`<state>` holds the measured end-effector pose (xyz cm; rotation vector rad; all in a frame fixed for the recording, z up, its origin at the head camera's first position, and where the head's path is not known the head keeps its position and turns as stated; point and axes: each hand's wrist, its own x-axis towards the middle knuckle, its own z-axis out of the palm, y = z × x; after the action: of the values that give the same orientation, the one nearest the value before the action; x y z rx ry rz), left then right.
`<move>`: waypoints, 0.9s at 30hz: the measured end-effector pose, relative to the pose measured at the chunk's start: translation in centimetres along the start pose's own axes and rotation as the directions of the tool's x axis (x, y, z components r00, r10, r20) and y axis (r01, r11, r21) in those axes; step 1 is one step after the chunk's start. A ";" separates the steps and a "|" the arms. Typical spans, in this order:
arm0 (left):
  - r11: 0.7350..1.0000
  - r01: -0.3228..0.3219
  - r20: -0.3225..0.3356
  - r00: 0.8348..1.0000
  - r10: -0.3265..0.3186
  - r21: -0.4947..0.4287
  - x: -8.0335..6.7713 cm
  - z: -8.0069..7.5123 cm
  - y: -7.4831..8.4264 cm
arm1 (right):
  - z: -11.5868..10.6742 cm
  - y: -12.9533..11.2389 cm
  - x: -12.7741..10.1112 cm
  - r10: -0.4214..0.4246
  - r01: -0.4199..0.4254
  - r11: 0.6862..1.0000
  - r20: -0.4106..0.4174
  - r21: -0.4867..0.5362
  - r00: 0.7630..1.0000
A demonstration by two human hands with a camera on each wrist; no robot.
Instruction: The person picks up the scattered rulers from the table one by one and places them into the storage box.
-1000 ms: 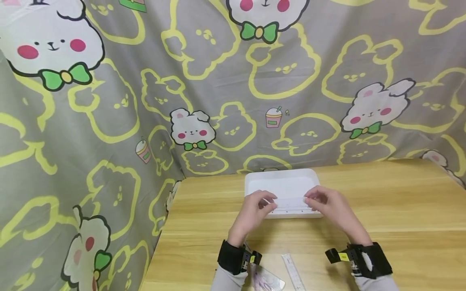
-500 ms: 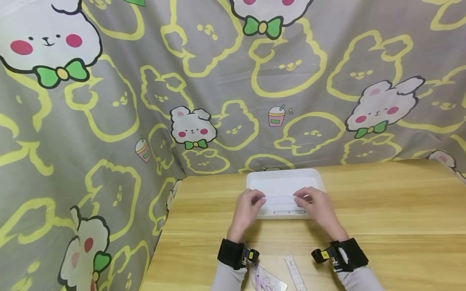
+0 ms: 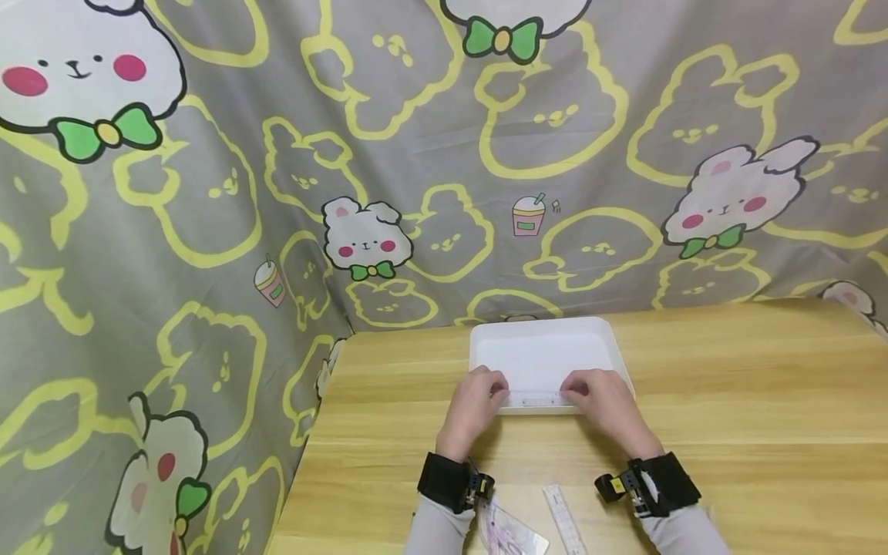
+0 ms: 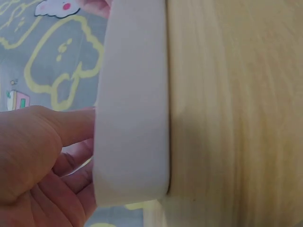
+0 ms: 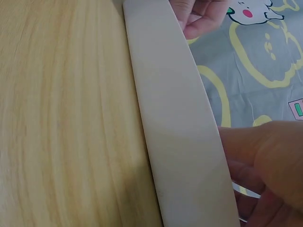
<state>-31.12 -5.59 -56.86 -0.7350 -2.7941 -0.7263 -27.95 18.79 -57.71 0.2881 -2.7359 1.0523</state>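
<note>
Both hands, left hand (image 3: 475, 395) and right hand (image 3: 598, 393), pinch the ends of a clear ruler (image 3: 535, 399) lowered into a white tray (image 3: 548, 333), not yet released; another ruler (image 3: 563, 524) waits on the surface (image 3: 749, 432).

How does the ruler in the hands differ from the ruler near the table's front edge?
The held ruler lies crosswise over the tray's near rim, pinched at its ends by the left hand and right hand. The loose ruler lies untouched on the table, pointing away. Both are clear with printed markings.
</note>
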 end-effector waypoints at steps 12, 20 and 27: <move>0.999 -0.027 0.126 0.992 0.023 0.027 0.1 1.0 0.9 | 0.1 0.0 0.0 -0.011 0.010 1.000 0.135 0.008 0.991; 1.000 0.008 0.155 0.988 -0.013 0.029 0.1 1.3 1.2 | -0.1 0.2 0.1 -0.032 0.029 0.999 0.117 0.024 0.993; 0.999 -0.003 0.151 0.989 -0.004 0.043 0.2 1.1 1.3 | -0.2 0.2 -0.1 -0.057 0.055 0.998 0.109 0.025 0.992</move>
<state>-30.69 -4.00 -57.19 -0.8138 -2.9346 -0.6328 -27.90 19.06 -57.68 0.4360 -2.7956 1.0837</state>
